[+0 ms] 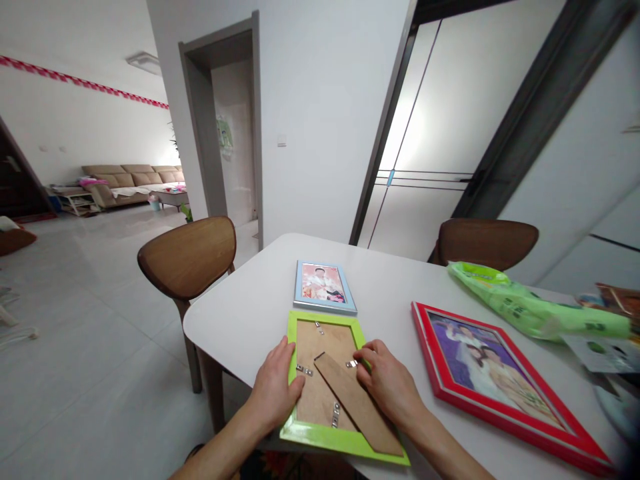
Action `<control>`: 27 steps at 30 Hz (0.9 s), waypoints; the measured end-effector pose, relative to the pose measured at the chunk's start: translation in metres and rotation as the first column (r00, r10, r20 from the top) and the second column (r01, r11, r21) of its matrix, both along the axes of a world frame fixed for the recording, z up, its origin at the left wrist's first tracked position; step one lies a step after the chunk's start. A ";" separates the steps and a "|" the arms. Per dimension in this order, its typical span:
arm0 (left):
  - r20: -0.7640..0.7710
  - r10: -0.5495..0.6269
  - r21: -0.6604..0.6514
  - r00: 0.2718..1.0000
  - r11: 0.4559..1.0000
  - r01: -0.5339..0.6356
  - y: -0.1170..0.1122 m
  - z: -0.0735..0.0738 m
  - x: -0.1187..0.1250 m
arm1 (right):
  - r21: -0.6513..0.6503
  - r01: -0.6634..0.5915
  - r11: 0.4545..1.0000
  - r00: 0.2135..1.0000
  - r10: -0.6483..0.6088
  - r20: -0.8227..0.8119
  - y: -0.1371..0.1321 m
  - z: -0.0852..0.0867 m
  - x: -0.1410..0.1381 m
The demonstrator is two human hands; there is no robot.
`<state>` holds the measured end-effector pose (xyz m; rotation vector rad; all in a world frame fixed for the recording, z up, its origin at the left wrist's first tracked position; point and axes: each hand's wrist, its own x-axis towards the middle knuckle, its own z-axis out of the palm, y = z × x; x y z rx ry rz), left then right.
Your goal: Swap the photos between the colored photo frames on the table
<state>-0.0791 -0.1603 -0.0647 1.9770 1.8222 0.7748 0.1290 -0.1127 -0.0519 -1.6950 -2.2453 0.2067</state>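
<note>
A lime-green picture frame (345, 440) lies face down at the table's near edge, its brown backing board (313, 340) showing. A slanted stand leg (350, 397) is fixed to the board, and small metal clips (335, 415) sit along its sides. My left hand (273, 387) grips the left edge, thumb on top of the rim. With bent fingers, my right hand (387, 377) pinches at the metal clip (351, 364) on the right side; the fingertips partly hide it. Touching or almost touching the far edge is a light-blue picture frame (325, 308), photo side up.
On the right of the white table (240, 320) lies a large red picture frame (435, 380), face up. Behind it are a green plastic bag (540, 310) and other items. Wooden chairs stand at the left (193, 257) and far side (487, 241).
</note>
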 end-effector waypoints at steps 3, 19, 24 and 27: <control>0.007 -0.008 0.003 1.000 1.000 0.008 -0.001 0.002 0.000 | 0.012 0.018 1.000 0.999 -0.018 0.027 0.000 0.001 0.000; -0.050 0.001 0.104 0.999 0.995 0.004 -0.005 -0.007 0.002 | 0.070 -0.316 0.946 0.948 0.318 -0.021 -0.014 0.010 -0.080; -0.037 -0.006 0.071 0.999 0.997 0.009 -0.006 -0.004 0.002 | 0.065 -0.276 0.959 0.959 0.280 -0.052 -0.004 0.005 -0.079; -0.037 -0.005 0.061 0.999 0.998 0.007 -0.006 -0.004 0.003 | 0.080 -0.234 0.969 0.969 0.239 -0.063 0.011 0.002 -0.066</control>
